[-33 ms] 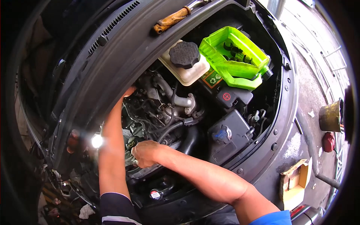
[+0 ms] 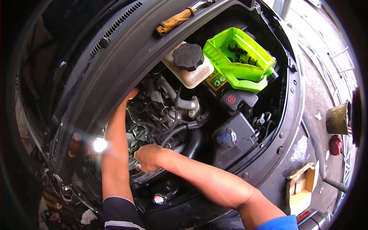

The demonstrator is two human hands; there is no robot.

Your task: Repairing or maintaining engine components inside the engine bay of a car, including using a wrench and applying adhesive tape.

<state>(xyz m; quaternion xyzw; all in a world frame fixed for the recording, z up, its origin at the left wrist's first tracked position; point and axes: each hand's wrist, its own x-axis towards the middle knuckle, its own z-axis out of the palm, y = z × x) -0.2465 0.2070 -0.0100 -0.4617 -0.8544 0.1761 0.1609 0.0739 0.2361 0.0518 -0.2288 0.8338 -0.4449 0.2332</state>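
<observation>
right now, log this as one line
left hand: by engine, mostly hidden | right hand: curled at engine, grip unclear | green container: holds dark parts

This place seems to be a car repair workshop. The exposed engine (image 2: 186,103), orange-handled tool (image 2: 175,23) and stained bucket (image 2: 336,119) show it.

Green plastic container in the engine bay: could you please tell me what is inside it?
Inside the green plastic container lie several dark, curved pieces; I cannot tell exactly what they are. The bottom directly under them is covered, and the near wall may hide more.
</observation>
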